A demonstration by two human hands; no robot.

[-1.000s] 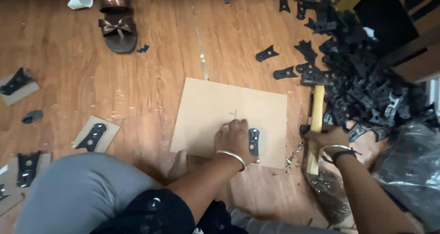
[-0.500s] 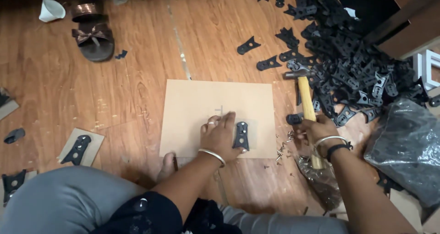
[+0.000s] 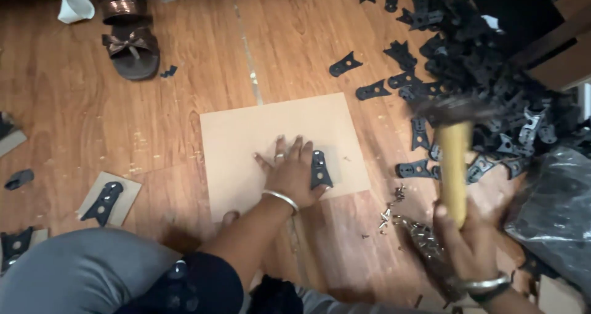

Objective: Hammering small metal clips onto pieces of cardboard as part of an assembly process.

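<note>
- A home floor used as a makeshift workshop: worn wooden floorboards (image 3: 92, 123) serve as the workbench.
- A heap of black cut parts (image 3: 492, 86) spreads across the boards, with loose ones beside it.
- A hammer (image 3: 454, 166), small nails (image 3: 391, 206) and a cardboard sheet (image 3: 246, 141) show handwork.
- A sandal (image 3: 130, 46) (bow-trimmed) and a paper cup (image 3: 75, 7) lie nearby, suggesting a house.

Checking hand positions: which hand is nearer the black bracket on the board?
Left. The left hand lies flat, touching the black bracket; the right hand grips the hammer off to its right.
</note>
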